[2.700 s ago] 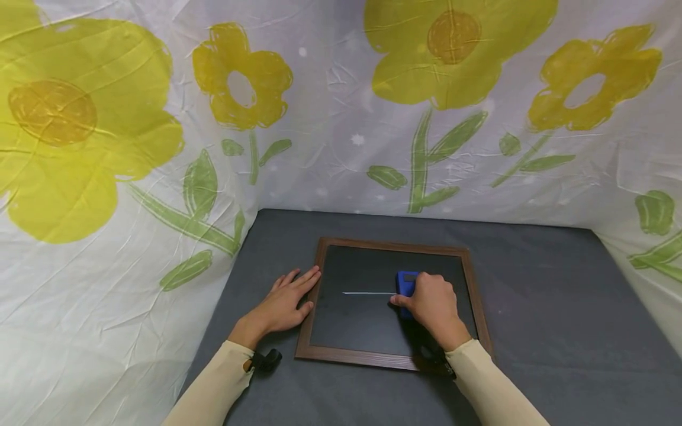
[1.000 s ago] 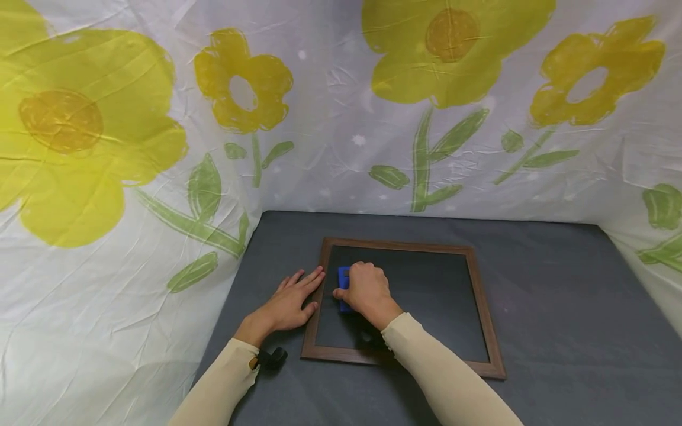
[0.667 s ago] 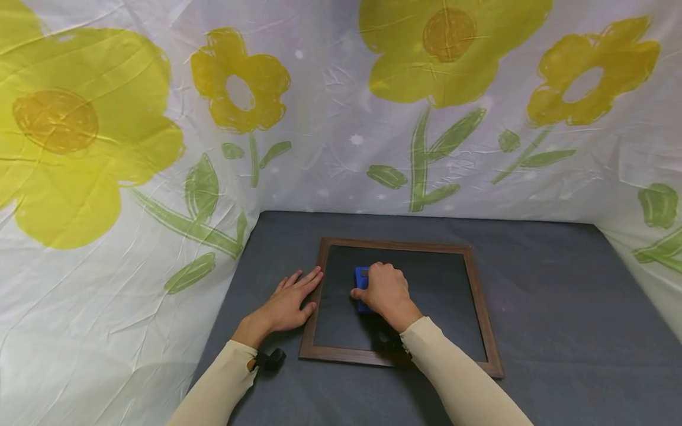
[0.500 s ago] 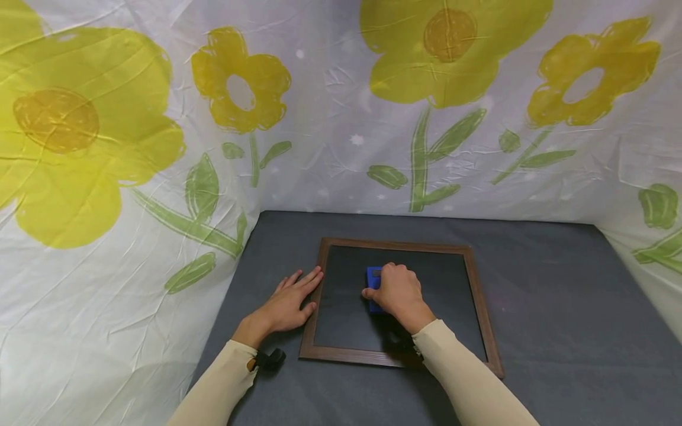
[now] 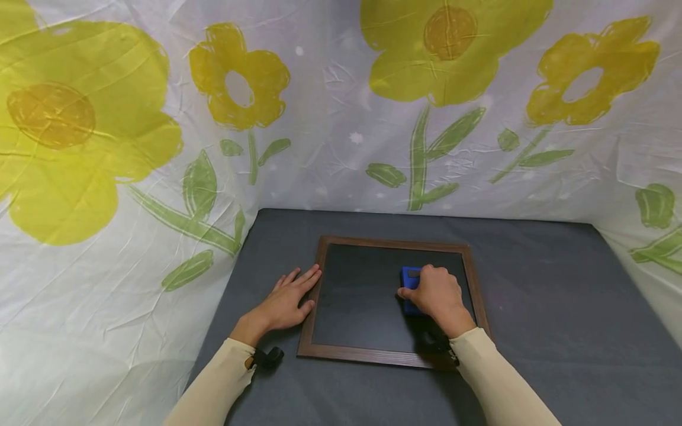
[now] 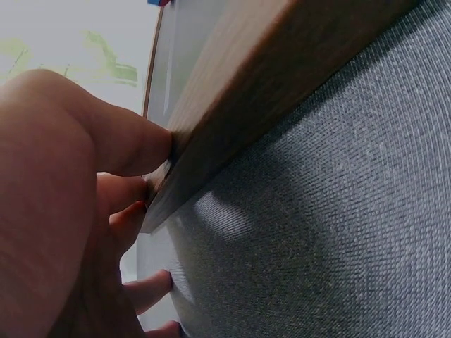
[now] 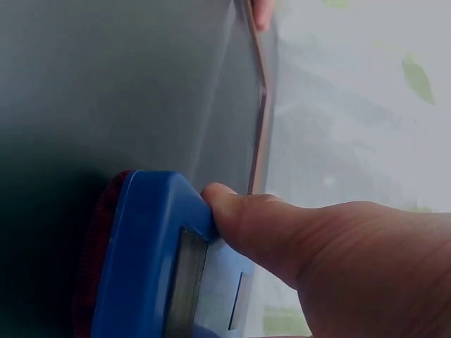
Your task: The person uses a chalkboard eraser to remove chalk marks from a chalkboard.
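Bracing the board from the left, the person's left hand (image 5: 285,302) lies flat on the grey table cover (image 5: 559,331), fingers straight and a little spread, fingertips against the left rail of the wood-framed chalkboard (image 5: 314,307); it has not shifted through the whole stretch, and the left wrist view shows the thumb (image 6: 120,148) pushed right up to the frame edge. Further right, the slate (image 5: 362,296) now reads plain dark: the white chalk line that crossed its middle a few seconds back is gone. The blue eraser (image 5: 410,281) swept to the left side of the board, then came back, and now sits on the right part of the slate, near the right rail. The right hand (image 5: 434,293) covers it, fingers curled over the top and thumb (image 7: 246,218) clamped on its side. To my eye the wiping is as good as finished, with no mark left showing.
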`<state>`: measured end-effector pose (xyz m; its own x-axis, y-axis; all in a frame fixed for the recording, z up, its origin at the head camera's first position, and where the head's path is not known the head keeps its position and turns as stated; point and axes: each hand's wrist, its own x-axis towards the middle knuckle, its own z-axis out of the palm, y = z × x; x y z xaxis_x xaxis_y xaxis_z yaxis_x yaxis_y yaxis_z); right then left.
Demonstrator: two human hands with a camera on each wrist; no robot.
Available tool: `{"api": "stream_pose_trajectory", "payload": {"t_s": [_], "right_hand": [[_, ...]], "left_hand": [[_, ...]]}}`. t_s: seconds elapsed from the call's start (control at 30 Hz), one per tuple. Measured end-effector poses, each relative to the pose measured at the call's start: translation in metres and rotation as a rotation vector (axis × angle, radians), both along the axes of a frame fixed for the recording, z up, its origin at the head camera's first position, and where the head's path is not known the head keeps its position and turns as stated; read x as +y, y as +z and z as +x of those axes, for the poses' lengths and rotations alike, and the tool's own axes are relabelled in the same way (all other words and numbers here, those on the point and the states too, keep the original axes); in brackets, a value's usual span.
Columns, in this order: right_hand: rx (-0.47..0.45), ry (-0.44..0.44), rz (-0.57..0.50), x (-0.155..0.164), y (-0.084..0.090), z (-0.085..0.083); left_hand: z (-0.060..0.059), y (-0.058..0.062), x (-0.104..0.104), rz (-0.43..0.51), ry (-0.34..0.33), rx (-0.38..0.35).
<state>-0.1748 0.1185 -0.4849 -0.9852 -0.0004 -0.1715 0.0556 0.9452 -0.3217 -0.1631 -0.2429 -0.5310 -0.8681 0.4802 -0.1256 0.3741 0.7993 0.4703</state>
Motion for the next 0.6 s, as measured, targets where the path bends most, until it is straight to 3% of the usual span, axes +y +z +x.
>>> {"api": "stream_pose_trajectory", "payload": {"t_s": [0.27,0.6], "right_hand": [[-0.028,-0.028,0.025,0.031,0.004,0.003],[-0.078,-0.074,0.023,0.066,0.009,0.007]], "left_hand": [[-0.001,-0.005,-0.001,0.044,0.01,0.002],[0.0,-0.003,-0.001,-0.006,0.002,0.001]]}}
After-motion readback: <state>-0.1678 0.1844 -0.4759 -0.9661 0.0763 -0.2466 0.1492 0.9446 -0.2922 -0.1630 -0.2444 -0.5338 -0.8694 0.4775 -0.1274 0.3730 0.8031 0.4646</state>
